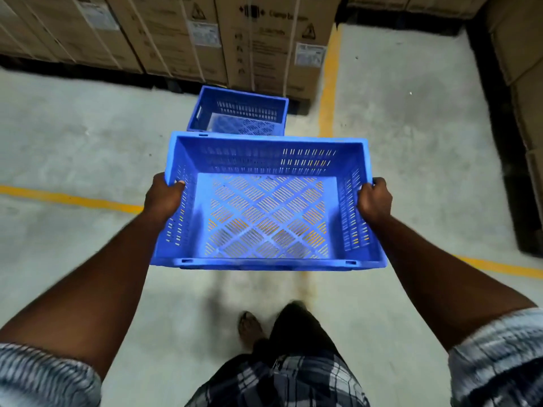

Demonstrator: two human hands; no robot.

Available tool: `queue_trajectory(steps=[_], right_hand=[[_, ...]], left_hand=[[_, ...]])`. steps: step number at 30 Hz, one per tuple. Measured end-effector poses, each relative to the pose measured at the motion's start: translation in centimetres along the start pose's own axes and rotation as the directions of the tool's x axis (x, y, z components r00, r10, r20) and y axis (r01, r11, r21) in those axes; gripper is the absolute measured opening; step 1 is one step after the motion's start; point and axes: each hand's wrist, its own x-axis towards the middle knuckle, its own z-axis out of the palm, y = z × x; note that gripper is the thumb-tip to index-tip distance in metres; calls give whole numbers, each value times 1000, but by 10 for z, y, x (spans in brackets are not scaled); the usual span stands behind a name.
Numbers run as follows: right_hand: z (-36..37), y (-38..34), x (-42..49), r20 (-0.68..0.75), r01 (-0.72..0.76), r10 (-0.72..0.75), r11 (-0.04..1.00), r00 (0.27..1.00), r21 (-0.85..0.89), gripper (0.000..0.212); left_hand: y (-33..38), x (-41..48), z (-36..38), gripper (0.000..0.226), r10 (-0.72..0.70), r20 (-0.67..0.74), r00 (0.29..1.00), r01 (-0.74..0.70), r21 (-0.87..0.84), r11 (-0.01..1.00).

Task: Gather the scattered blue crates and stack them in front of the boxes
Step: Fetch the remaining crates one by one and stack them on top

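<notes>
At the far left we see a yellow line (70, 198) crossing the concrete floor (73, 136). Next comes the left hand (163, 198), gripping the left wall of a blue crate (264, 218), its fingers (179, 183) curled over the rim and pinching the wall. We find this crate held in the air between both hands, open side up, above the floor. Just beyond its far rim a second crate (238, 113) sits on the floor, close in front of the stacked cardboard boxes (264, 39). The right hand (374, 201) grips the right wall of the held crate, fingers wrapped round the rim. Further right, another yellow stripe (329, 83) runs towards the boxes.
</notes>
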Motion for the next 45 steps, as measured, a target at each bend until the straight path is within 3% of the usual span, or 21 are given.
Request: queue_trajectory(steps=[13,30,41,45], right_hand=[[127,-151,133,17,-33,32,998,999,54,39],[239,-273,263,100,-76,72,996,992,36,38],[336,-317,352,11,-161,161,987,987,14,30],[362,-318,390,22,-152,152,988,988,7,24]], left_hand=[[46,194,-28,53,-16,5,1000,16,15,1000],[83,419,-8,67,-94,110,989,87,68,994],[133,551,31,35,-102,178,979,84,106,991],[136,606,52,34,-84,208,975,60,117,991]])
